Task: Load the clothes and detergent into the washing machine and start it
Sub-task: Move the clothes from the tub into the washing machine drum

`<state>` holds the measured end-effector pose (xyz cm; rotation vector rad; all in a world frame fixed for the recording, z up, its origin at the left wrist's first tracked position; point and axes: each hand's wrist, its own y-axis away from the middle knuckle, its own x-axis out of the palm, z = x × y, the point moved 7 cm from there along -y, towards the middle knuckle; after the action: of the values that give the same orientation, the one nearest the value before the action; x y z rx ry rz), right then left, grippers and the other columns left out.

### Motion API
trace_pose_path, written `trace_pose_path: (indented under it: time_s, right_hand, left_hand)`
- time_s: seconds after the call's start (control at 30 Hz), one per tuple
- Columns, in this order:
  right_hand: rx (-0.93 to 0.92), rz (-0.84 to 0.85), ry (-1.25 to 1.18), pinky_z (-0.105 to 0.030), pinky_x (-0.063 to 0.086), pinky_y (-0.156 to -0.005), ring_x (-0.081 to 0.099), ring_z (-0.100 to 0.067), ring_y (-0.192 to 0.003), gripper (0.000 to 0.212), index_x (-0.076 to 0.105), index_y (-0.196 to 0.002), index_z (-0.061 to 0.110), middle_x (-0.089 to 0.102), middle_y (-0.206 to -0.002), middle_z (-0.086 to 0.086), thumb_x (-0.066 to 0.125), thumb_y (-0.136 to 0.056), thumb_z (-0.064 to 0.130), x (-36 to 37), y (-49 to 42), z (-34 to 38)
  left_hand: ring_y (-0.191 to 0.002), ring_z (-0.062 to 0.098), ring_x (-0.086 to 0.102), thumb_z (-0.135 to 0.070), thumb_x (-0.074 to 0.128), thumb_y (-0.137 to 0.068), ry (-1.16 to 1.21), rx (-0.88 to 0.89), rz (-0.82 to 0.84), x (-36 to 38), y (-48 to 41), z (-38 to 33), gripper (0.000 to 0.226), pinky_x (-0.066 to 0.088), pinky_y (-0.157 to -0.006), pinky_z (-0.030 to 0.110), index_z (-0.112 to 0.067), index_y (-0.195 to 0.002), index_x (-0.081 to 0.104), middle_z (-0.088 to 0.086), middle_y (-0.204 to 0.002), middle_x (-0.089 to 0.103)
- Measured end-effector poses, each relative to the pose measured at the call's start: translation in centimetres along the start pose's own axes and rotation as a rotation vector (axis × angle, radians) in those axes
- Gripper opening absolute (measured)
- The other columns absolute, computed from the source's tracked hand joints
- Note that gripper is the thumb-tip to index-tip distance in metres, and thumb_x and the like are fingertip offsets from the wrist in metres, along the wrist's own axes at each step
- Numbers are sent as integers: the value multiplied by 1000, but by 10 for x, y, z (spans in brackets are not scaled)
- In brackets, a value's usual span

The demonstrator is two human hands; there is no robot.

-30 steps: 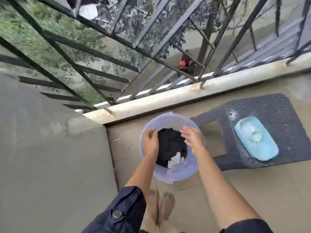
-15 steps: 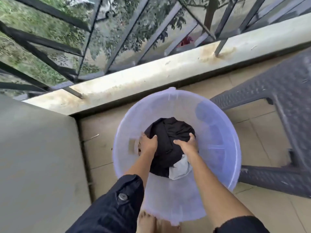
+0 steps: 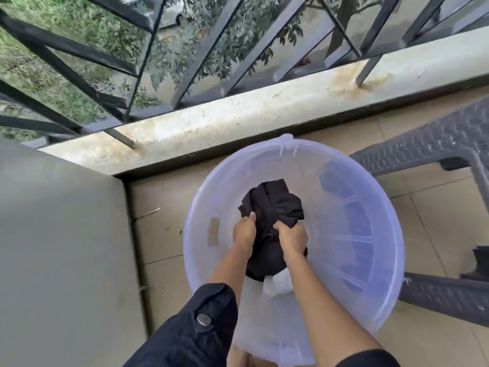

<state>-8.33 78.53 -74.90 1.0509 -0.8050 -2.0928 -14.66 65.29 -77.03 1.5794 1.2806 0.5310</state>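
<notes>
Landmark: the translucent tub on the floor. To its left stands a grey flat surface; whether this is the washing machine cannot be told. Inside the tub, the left hand and the right hand are each closed around the dark clothes, which lie bunched at the bottom. Right of the tub stands a woven stool. Judged status: loading not begun; detergent and start remain.

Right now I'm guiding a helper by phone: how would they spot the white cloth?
Find the big translucent purple tub on the tiled floor below the railing. Inside it lies a bundle of black clothes gripped by both hands. The white cloth peeks out from under the bundle's near edge, the only pale fabric there.
</notes>
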Motion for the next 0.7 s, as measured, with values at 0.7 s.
trace_pose_path:
  time_s: [0.7]
  right_hand:
    - [-177,321,-475,-51,53,-90,67,-31,-96,50,68,-103,17,72,-103,-7,76,-56,32,-168,292,189]
  left_hand:
    - [-108,26,62,-68,65,-66,352,235,33,-87,362,-164,81,48,-99,45,-19,-130,54,2,-123,63]
